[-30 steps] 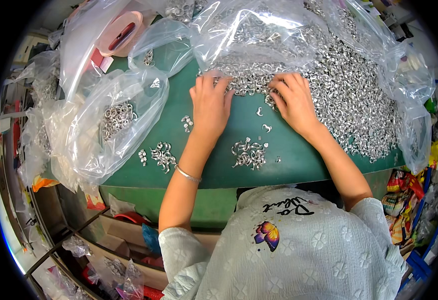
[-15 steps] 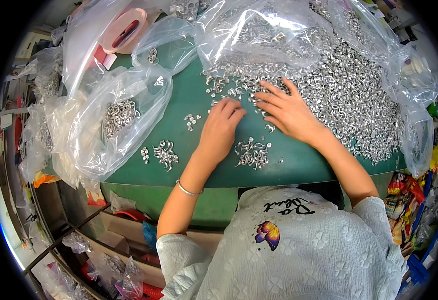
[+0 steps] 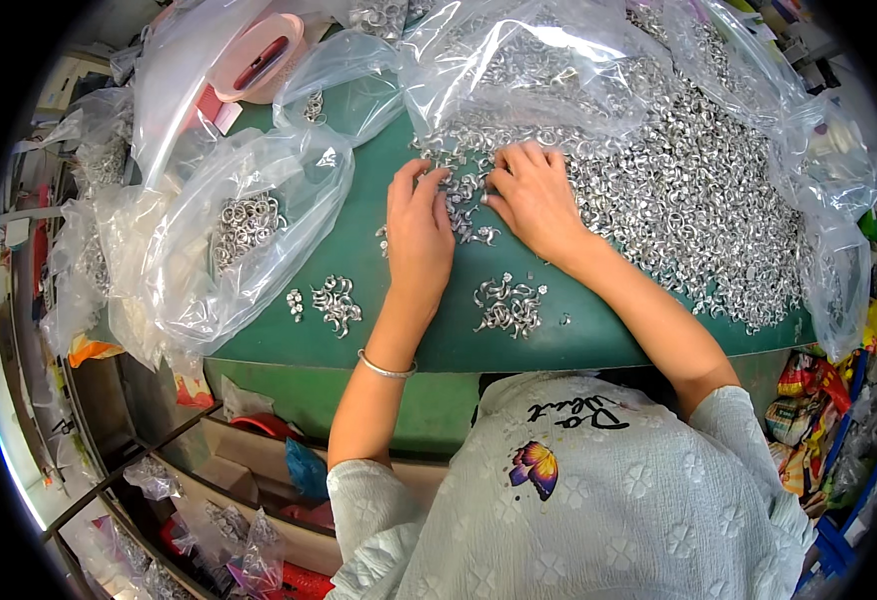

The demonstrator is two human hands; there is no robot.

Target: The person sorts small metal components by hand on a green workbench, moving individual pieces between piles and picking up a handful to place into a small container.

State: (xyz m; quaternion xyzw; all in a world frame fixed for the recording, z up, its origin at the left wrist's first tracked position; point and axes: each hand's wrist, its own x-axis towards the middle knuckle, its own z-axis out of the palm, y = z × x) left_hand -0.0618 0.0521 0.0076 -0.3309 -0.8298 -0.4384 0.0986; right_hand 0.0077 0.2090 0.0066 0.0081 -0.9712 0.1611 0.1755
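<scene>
A big heap of small silvery metal pieces, many of them ring-shaped [image 3: 679, 210], spreads over the green table. My left hand [image 3: 421, 225] rests at the heap's left fringe, fingers apart and slightly bent beside a loose strip of pieces [image 3: 464, 195]. Across that strip my right hand [image 3: 539, 205] lies on the heap's near-left edge, its fingers bent and its thumb apart. I see nothing gripped in either hand, though the pieces under the fingers are partly hidden. Two small piles, one of curved pieces [image 3: 337, 305] and another [image 3: 509, 305], lie nearer to me.
Clear plastic sheeting [image 3: 519, 75] covers the heap's far part. At the left an open plastic bag [image 3: 314, 185] holds metal rings [image 3: 247, 228]. A pink basket [image 3: 294, 45] with a dark red tool stands at the far left. The table's near edge [image 3: 439, 371] curves before me.
My left hand has shifted slightly left and opened its fingers. My right hand has moved left toward it, and loose pieces between them have shifted left.
</scene>
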